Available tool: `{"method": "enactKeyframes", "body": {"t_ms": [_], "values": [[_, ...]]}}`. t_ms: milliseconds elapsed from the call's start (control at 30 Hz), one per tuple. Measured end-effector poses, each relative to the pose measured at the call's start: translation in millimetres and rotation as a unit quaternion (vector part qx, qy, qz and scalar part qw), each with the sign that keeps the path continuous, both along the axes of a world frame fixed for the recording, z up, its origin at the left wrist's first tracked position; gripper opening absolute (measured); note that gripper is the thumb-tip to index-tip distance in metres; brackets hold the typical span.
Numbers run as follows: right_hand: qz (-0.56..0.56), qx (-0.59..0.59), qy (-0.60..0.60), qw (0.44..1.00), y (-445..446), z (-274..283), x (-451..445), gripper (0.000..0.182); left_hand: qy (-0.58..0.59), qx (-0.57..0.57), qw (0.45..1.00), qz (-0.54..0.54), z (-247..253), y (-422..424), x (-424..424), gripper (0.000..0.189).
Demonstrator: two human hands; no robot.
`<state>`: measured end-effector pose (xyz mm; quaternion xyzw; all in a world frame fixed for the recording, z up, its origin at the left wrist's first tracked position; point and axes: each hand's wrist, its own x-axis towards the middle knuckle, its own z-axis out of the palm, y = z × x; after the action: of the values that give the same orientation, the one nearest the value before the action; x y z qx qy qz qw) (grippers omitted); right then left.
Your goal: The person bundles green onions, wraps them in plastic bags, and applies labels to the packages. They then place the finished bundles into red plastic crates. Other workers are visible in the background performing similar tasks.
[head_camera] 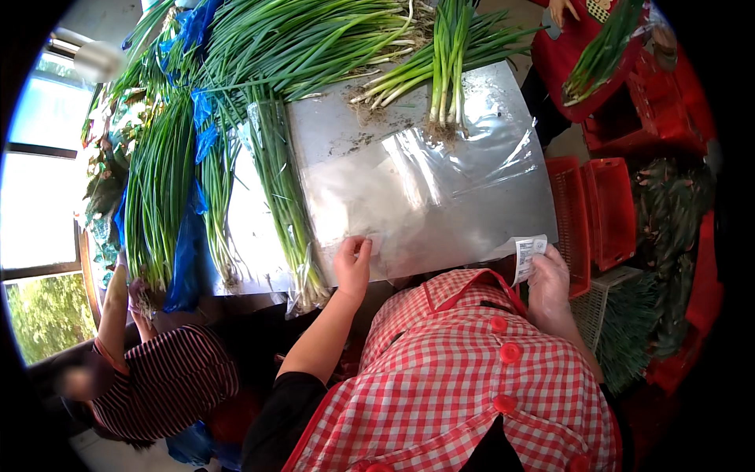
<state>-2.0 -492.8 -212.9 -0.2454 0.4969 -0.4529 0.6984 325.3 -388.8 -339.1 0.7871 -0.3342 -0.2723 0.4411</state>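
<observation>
My right hand [550, 283] grips a strip of white printed labels [526, 256] at the near right edge of the metal table [342, 118]. My left hand [352, 262] is at the table's near edge, its fingers curled and thumb close to the index finger. Beneath its fingertips lies clear plastic film [424, 224]; I cannot tell whether the hand pinches anything. Just left of that hand, a bunch of green onions in a clear sleeve [280, 194] points its roots at me. Farther back, a loose bunch of green onions [448, 76] lies with its roots on the film.
A large pile of green onions [307, 41] covers the table's far side. At left, a person in a striped shirt [171, 377] works beside bunches [159, 194] and blue plastic bags [189, 259]. Red crates [610, 212] stand at right. Another person's hand [563, 10] shows at the top right.
</observation>
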Motion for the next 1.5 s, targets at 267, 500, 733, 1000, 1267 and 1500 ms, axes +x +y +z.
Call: {"method": "enactKeyframes", "body": {"t_ms": [267, 500, 733, 1000, 1267, 1500], "values": [[0.063, -0.005, -0.022, 0.998, -28.5, -4.5, -30.0, 0.022, -0.488, -0.118, 0.862, -0.074, -9.2, -78.2, -44.6, 0.011], [0.068, 0.033, -0.036, 0.996, -44.9, -6.5, -56.4, 0.019, -0.527, -0.126, 0.832, -0.117, -28.7, -72.7, -61.1, 0.017], [0.085, 0.017, -0.033, 0.996, -54.4, -12.0, -70.2, 0.021, -0.544, -0.22, 0.792, -0.168, -2.5, -81.6, -44.4, 0.023], [0.07, 0.01, -0.008, 0.997, -49.8, -10.8, -71.7, 0.022, -0.556, -0.266, 0.677, -0.401, -6.7, -100.4, -2.3, 0.025], [0.031, 0.039, 0.024, 0.999, -28.5, 0.6, -65.7, 0.025, -0.52, -0.25, 0.677, -0.457, -42.6, -93.2, 11.7, 0.026], [-0.004, 0.01, 0.015, 1.0, -10.2, 3.4, -45.5, 0.023, -0.399, -0.046, 0.721, -0.565, -5.9, -88.3, 19.4, 0.058]]}}
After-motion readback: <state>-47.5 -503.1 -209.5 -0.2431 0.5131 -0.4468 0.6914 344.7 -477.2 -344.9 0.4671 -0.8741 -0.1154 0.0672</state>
